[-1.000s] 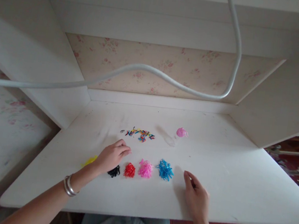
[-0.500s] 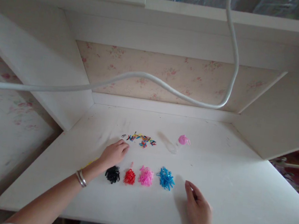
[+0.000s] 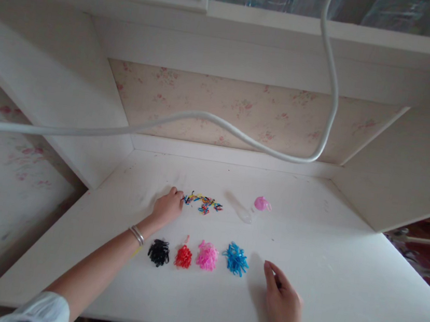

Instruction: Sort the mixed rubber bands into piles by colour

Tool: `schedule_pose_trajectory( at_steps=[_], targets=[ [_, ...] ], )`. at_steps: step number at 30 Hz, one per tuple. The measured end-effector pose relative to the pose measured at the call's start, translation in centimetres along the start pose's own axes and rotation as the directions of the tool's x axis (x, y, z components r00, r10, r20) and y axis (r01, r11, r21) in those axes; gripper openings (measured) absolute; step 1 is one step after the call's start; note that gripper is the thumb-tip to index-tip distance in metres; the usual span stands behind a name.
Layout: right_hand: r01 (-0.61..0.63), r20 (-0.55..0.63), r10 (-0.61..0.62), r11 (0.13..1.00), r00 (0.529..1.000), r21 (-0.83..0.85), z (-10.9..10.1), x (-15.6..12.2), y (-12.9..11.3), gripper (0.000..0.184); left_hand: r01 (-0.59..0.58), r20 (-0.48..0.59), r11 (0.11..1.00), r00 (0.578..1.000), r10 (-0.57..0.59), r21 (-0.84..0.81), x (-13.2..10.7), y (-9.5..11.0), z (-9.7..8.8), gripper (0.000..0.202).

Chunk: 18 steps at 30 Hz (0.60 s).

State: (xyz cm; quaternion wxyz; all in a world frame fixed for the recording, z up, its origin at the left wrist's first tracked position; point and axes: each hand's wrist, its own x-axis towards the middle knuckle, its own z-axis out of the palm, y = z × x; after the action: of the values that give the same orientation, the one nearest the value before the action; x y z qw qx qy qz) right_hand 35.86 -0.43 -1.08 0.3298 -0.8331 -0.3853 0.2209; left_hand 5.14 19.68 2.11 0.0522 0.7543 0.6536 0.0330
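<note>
My left hand [image 3: 168,206] reaches to the left end of a loose row of mixed-colour small elastic bands [image 3: 204,200]. Its fingers are bent together on the tabletop, and whatever lies under them is hidden. My right hand [image 3: 282,305] rests near the front, right of the blue bands [image 3: 236,259]. Its thumb and forefinger are pinched together; I cannot make out anything between them. Between my hands lie piles of black bands [image 3: 159,253], red bands [image 3: 183,256] and pink bands [image 3: 207,255]. A bit of the yellow bands [image 3: 136,251] shows beside my left forearm.
A clear bag or tube [image 3: 246,216] lies behind the piles, beside a pink round item [image 3: 261,203]. All of this is on a white desk [image 3: 341,281] with side panels. A white cable [image 3: 205,115] hangs across the view in front of the back wall.
My left hand has moved farther back and slightly left, covering the spot where a loose black band lay. The black pile is fully uncovered now. My right hand stays nearly still.
</note>
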Motion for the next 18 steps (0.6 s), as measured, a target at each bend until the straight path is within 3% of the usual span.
schedule_pose_trajectory(
  at_steps=[10,18],
  targets=[
    [-0.014,0.006,0.014,1.0,1.0,-0.016,0.0,-0.1,-0.2,0.055,-0.041,0.097,0.998,0.994,0.045,-0.045,2.6,-1.5,-0.2,0.028],
    [-0.02,0.014,0.02,1.0,1.0,-0.003,0.0,0.0,-0.1,0.053,-0.046,0.052,0.997,0.997,0.049,-0.056,2.6,-2.0,-1.1,0.032]
  ],
)
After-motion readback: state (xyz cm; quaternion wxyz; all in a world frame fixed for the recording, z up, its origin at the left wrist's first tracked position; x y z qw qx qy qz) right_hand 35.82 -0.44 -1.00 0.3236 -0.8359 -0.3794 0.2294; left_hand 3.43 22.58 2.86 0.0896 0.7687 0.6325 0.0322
